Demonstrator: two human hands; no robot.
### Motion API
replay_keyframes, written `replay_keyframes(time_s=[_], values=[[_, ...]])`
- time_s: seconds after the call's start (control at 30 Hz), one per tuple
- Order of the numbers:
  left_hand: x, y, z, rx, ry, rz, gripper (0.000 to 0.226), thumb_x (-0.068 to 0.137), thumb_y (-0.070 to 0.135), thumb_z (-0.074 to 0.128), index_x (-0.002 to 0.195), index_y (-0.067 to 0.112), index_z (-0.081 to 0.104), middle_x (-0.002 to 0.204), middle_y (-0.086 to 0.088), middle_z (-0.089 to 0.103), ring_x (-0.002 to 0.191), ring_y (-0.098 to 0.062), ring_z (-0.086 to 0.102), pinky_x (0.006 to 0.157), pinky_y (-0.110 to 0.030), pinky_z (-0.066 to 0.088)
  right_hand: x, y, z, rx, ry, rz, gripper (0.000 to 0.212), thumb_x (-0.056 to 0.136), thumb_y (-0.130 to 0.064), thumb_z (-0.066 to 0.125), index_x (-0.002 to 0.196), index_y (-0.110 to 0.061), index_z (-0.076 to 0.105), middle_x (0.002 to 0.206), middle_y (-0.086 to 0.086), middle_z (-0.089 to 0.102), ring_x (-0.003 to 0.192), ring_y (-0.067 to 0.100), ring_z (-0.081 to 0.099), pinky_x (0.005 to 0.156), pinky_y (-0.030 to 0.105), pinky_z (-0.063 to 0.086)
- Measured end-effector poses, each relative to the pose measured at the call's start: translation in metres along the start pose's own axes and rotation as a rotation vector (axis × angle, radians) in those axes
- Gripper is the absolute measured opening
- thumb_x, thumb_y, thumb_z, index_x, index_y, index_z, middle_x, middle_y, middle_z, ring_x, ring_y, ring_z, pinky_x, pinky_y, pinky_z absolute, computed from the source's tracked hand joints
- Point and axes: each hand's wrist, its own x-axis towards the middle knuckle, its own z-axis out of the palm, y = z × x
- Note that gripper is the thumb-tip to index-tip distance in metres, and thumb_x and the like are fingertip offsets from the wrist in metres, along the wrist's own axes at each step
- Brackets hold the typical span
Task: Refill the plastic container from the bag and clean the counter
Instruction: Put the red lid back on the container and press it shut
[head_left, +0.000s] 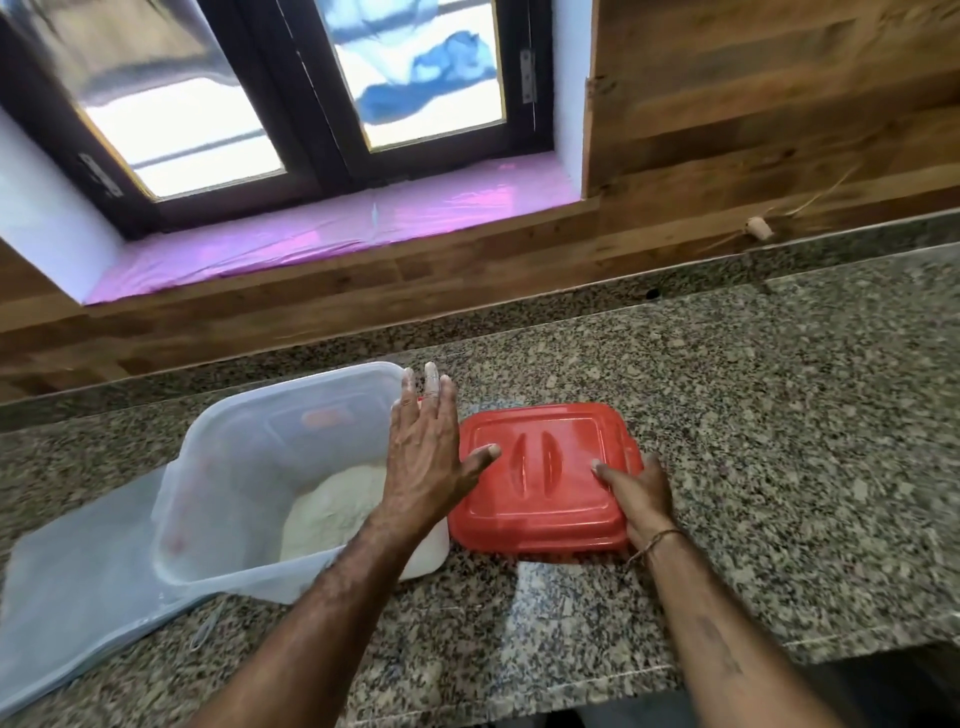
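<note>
- While thumb rests on top, right hand (641, 499) clamps its grip on the red lid (540, 483).
- Flat left hand (426, 452), grip apart (fingertips (431, 371) floury), thumb over lid.

L hand (423, 457) flat, fingers straight, R hand (641, 499) gripping lid (566, 483) edge

Close head view down onto counter (753, 405)

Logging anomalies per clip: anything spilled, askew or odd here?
White powder dusts the fingertips of the left hand beside the open plastic container. Its red lid lies on the granite counter. No clear spill shows.
</note>
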Motion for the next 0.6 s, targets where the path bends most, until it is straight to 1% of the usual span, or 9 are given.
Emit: replay_keyframes(time_s=[0.07,0.17,0.27,0.33,0.37,0.43,0.5,0.57,0.6], values=[[0.0,0.0,0.0,0.009,-0.003,0.001,0.107,0.091,0.074,0.046,0.164,0.012,-0.003,0.17,-0.01,-0.018,0.155,-0.028,-0.023,0.129,-0.047,-0.002,-0.002,-0.002,-0.005,0.155,-0.012,0.008,0.055,0.074,-0.017,0.085,0.121,-0.021,0.056,0.11,0.013,0.073,0.084,0.033,0.075,0.075,0.057,0.063],[0.001,-0.001,0.001,0.021,-0.005,0.016,0.108,0.09,0.077,0.043,0.164,0.013,-0.003,0.169,-0.008,-0.02,0.155,-0.028,-0.024,0.128,-0.048,-0.004,-0.008,-0.016,-0.018,0.358,-0.014,-0.009,0.059,0.073,-0.012,0.084,0.126,-0.02,0.058,0.112,0.013,0.073,0.09,0.035,0.076,0.077,0.058,0.062],[0.002,-0.004,0.001,-0.027,-0.022,0.009,0.109,0.089,0.081,0.038,0.164,0.016,-0.006,0.169,-0.007,-0.021,0.154,-0.026,-0.026,0.127,-0.05,-0.008,-0.019,-0.038,-0.034,0.526,-0.05,-0.052,0.052,0.076,-0.011,0.082,0.124,-0.017,0.062,0.113,0.013,0.073,0.096,0.035,0.075,0.081,0.055,0.061],[0.003,-0.005,-0.001,-0.129,-0.026,0.004,0.108,0.087,0.085,0.031,0.164,0.02,-0.007,0.17,-0.006,-0.017,0.153,-0.022,-0.027,0.126,-0.051,-0.012,-0.027,-0.056,-0.04,0.595,-0.102,-0.074,0.053,0.076,-0.011,0.082,0.126,-0.016,0.066,0.117,0.014,0.074,0.103,0.036,0.073,0.084,0.056,0.06],[0.003,-0.004,-0.006,-0.219,-0.019,-0.006,0.109,0.084,0.089,0.025,0.164,0.022,-0.007,0.171,-0.006,-0.014,0.154,-0.021,-0.024,0.126,-0.051,-0.014,-0.032,-0.066,-0.041,0.613,-0.124,-0.091,0.054,0.076,-0.012,0.082,0.127,-0.016,0.067,0.119,0.014,0.074,0.105,0.036,0.073,0.083,0.057,0.06],[0.001,-0.005,-0.022,-0.471,0.022,-0.068,0.12,0.07,0.099,0.011,0.164,0.026,-0.006,0.172,-0.004,-0.006,0.157,-0.021,-0.014,0.126,-0.053,-0.012,-0.043,-0.085,-0.04,0.636,-0.165,-0.121,0.054,0.077,-0.013,0.082,0.129,-0.018,0.068,0.121,0.014,0.073,0.108,0.035,0.072,0.084,0.058,0.06],[-0.003,-0.008,-0.043,-0.702,0.068,-0.159,0.13,0.057,0.106,0.008,0.164,0.032,-0.003,0.172,-0.001,0.005,0.158,-0.027,0.001,0.127,-0.056,-0.002,-0.058,-0.103,-0.034,0.64,-0.23,-0.16,0.052,0.08,-0.012,0.08,0.13,-0.02,0.068,0.123,0.013,0.073,0.11,0.034,0.071,0.091,0.061,0.057],[-0.007,-0.017,-0.064,-0.876,0.117,-0.191,0.13,0.055,0.107,0.02,0.163,0.037,0.003,0.169,-0.003,0.022,0.154,-0.031,0.025,0.123,-0.058,0.023,-0.075,-0.118,-0.021,0.635,-0.3,-0.217,0.05,0.082,-0.011,0.077,0.13,-0.019,0.067,0.123,0.014,0.073,0.109,0.032,0.071,0.092,0.057,0.057],[-0.009,-0.024,-0.073,-0.94,0.141,-0.186,0.126,0.058,0.106,0.029,0.162,0.039,0.007,0.165,-0.003,0.031,0.147,-0.03,0.039,0.118,-0.056,0.036,-0.085,-0.124,-0.013,0.631,-0.339,-0.251,0.049,0.083,-0.01,0.076,0.131,-0.016,0.066,0.122,0.015,0.073,0.106,0.031,0.072,0.089,0.053,0.059]])
